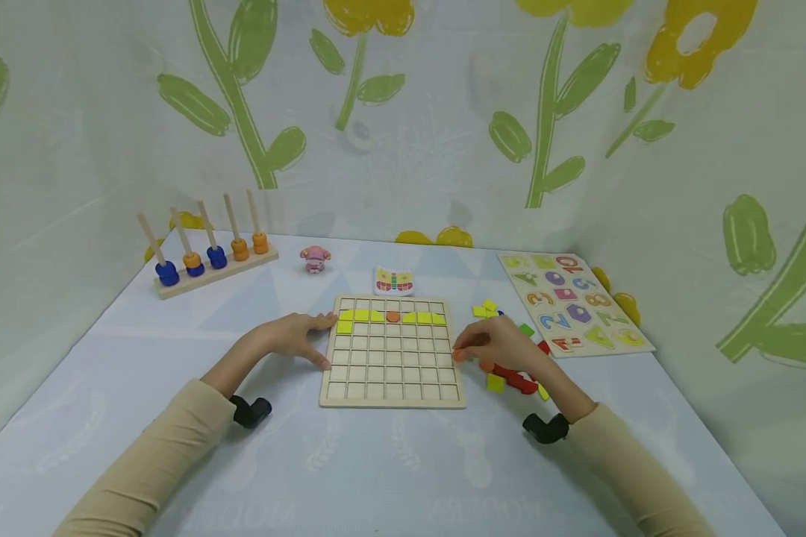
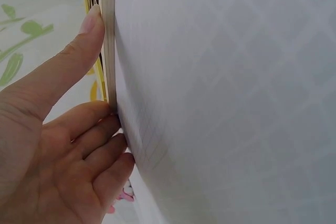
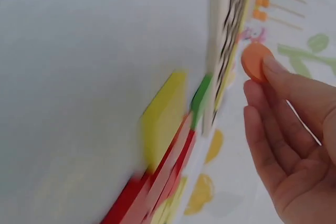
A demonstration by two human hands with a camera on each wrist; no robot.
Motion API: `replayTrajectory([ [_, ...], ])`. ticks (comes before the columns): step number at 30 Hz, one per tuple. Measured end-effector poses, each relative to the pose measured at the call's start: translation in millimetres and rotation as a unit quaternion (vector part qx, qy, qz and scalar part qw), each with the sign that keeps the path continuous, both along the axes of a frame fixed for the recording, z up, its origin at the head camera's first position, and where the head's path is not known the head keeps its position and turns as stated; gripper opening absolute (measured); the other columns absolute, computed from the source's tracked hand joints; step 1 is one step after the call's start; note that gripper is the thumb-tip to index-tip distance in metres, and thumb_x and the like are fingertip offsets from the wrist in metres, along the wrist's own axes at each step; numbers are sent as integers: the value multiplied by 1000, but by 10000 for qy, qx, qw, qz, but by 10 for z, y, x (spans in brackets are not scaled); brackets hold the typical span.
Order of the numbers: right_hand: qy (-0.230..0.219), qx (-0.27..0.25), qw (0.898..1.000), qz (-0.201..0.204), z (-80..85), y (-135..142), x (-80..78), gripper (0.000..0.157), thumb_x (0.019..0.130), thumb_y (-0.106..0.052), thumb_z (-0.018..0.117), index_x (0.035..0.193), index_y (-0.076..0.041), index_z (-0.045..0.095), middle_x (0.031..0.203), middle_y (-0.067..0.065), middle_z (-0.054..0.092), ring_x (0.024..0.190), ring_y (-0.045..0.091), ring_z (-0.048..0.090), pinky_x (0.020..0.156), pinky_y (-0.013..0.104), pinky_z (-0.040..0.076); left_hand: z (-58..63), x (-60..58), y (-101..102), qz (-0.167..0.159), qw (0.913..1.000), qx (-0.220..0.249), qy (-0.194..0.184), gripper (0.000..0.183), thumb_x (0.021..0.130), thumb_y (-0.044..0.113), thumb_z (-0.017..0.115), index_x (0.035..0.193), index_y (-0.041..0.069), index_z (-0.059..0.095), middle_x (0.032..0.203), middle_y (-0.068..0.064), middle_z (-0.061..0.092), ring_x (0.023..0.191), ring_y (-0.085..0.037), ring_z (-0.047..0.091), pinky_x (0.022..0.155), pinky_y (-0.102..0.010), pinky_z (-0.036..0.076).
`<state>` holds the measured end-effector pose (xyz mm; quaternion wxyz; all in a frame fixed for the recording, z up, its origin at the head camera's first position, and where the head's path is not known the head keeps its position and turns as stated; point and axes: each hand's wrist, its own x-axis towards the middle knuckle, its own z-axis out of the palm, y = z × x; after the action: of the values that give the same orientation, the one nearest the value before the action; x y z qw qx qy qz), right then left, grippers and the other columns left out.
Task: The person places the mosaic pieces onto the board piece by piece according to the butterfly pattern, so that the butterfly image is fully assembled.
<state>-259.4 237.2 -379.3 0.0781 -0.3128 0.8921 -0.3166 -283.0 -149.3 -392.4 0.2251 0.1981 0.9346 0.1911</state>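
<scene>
A wooden grid board (image 1: 392,401) lies on the table, with a row of yellow pieces and one orange round piece (image 1: 392,317) near its far side. One more yellow piece (image 1: 344,327) sits just below that row at the left. My left hand (image 1: 287,335) rests its thumb and fingertips against the board's left edge, thumb spread from the fingers. Between thumb and fingers, my right hand (image 1: 493,344) pinches an orange round disc (image 3: 254,61) close to the board's right edge. Loose red pieces (image 1: 520,382) and a yellow square (image 1: 495,382) lie beside that hand.
Behind the board stands a small patterned card (image 1: 394,281). A pink figurine (image 1: 316,258) and a peg stand with blue and orange beads (image 1: 218,273) are at the back left. A number-and-shape puzzle board (image 1: 574,304) lies at the right, with more yellow pieces (image 1: 485,309) nearby.
</scene>
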Motion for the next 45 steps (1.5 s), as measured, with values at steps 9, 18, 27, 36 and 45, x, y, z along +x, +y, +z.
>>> replayTrajectory([
  [9, -3, -324, 9994, -153, 37, -510, -151, 11, 87, -10, 72, 97, -7, 75, 92, 0, 72, 81, 12, 68, 75, 23, 55, 5, -4, -1, 46, 10000, 54, -42, 102, 73, 47, 81, 152, 10, 27, 155, -18, 22, 143, -38, 19, 112, -57, 21],
  [18, 347, -287, 9989, 153, 46, -972, -317, 11, 86, -5, 72, 97, -4, 75, 94, 4, 73, 81, 11, 68, 74, 21, 55, 5, -14, 1, 79, 9999, 42, -60, 102, 73, 47, 81, 152, 11, 28, 155, -18, 23, 143, -38, 19, 111, -58, 21],
  [27, 372, -16, 9990, 240, 3, -1304, -517, 10, 85, -5, 73, 95, -6, 75, 91, 3, 73, 77, 12, 67, 71, 20, 53, -18, -36, -7, 59, 9999, 36, -93, 102, 73, 48, 80, 152, 11, 27, 155, -19, 22, 143, -40, 19, 111, -59, 21],
  [36, 142, 445, 9988, 175, 8, -1602, -627, 8, 84, -10, 75, 92, -9, 75, 85, -2, 71, 78, 10, 64, 70, 20, 51, -10, -29, -18, 15, 9999, 39, -94, 102, 73, 49, 80, 152, 11, 27, 155, -19, 22, 142, -41, 19, 109, -61, 22],
  [45, 200, 709, 9973, 64, 0, -1690, -611, 4, 83, -8, 76, 87, -7, 77, 80, -2, 71, 72, 8, 63, 65, 19, 51, -7, -24, -18, -44, 10000, -1, -27, 101, 74, 48, 79, 152, 11, 27, 155, -19, 22, 142, -42, 20, 109, -61, 22],
])
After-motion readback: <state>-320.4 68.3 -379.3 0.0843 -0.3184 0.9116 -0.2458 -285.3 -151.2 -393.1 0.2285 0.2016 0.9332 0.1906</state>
